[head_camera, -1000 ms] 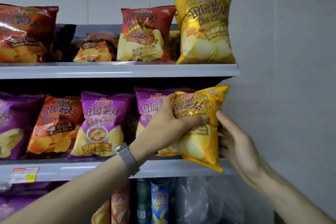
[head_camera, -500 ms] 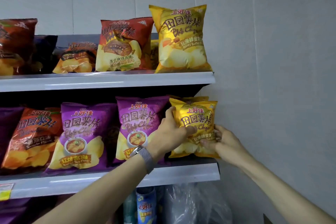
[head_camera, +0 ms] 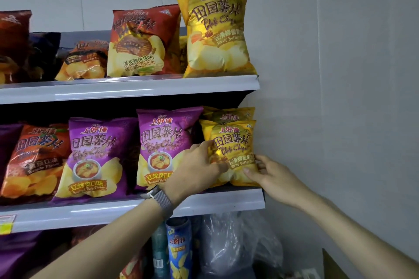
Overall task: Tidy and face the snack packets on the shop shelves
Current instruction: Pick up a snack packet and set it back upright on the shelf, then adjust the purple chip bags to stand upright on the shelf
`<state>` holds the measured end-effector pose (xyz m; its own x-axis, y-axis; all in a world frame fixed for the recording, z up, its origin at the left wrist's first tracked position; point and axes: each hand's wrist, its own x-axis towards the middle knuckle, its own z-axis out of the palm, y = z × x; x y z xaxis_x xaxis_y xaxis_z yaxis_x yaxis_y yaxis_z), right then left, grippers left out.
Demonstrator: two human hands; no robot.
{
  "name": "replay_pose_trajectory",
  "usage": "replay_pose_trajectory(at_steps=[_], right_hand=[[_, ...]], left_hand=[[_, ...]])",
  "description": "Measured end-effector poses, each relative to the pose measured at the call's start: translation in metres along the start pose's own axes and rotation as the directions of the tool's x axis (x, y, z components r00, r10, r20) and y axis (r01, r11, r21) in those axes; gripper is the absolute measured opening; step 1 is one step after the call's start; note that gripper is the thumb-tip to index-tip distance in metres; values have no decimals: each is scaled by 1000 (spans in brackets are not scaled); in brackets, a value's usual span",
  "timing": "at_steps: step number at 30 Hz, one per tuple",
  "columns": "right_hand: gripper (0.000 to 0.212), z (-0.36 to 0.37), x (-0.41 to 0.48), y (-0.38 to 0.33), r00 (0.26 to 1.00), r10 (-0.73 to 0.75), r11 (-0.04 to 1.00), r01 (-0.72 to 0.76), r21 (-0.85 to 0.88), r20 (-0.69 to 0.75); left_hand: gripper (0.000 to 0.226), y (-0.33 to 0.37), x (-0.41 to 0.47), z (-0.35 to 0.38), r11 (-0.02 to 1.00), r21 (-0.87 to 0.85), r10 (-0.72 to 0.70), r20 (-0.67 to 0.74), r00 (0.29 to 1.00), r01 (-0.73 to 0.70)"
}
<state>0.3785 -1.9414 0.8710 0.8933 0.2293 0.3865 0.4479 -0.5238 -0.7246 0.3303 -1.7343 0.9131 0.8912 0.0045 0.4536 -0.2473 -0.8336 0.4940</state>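
Facing is the step in hand: both hands hold the small yellow foil packet of honey butter chips [head_camera: 233, 142], which stands upright at the right end of the middle shelf [head_camera: 102, 210], near its front edge and just beside the purple foil packet of braised pork chips [head_camera: 163, 142]. The left hand [head_camera: 197, 167] grips the packet's left side, thumb lying over the front; the right hand [head_camera: 269, 176] pinches the lower right corner, thumb in front and fingers curled at the side edge. The packet looks nearly square to the front, so I judge the next move needs only a small correction: settle its bottom flat, in line with the purple neighbour, then let go gently so it does not tip forward. A second yellow packet [head_camera: 229, 113] behind shows only its top strip. The left fingers behind the packet are hidden. The bottom shelf is dim, with a blue tube-shaped can [head_camera: 179, 253] and a crumpled clear plastic bag [head_camera: 226, 244] hard to read, and the packets at the shelves' left end are cut off.
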Motion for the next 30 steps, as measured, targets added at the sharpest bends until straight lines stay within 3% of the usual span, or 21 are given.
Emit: replay_pose_trajectory(at_steps=[4,9,13,17,20,30], right_hand=[[56,-10,-26,-7,990,-86,897,27,-441,-113],[39,-6,-54,-32,959,-234,792,90,-603,-163],[31,11,-63,-55,965,-239,827,144,-543,-107],[45,43,-53,-80,968,-249,847,224,-482,13],[43,70,-46,-107,959,-268,836,278,-474,90],[53,174,-10,-192,926,-357,866,379,-325,127]], left_hand=[[52,-5,-18,0,980,158,127,-53,990,-118],[43,-11,-47,-5,975,180,147,-77,986,-132],[48,-24,-65,-20,967,241,90,-17,996,-83],[57,-52,-84,-50,951,311,3,6,1000,-5],[51,-80,-95,-82,933,358,-54,13,998,46],[38,-188,-122,-202,881,386,-249,-116,961,275]])
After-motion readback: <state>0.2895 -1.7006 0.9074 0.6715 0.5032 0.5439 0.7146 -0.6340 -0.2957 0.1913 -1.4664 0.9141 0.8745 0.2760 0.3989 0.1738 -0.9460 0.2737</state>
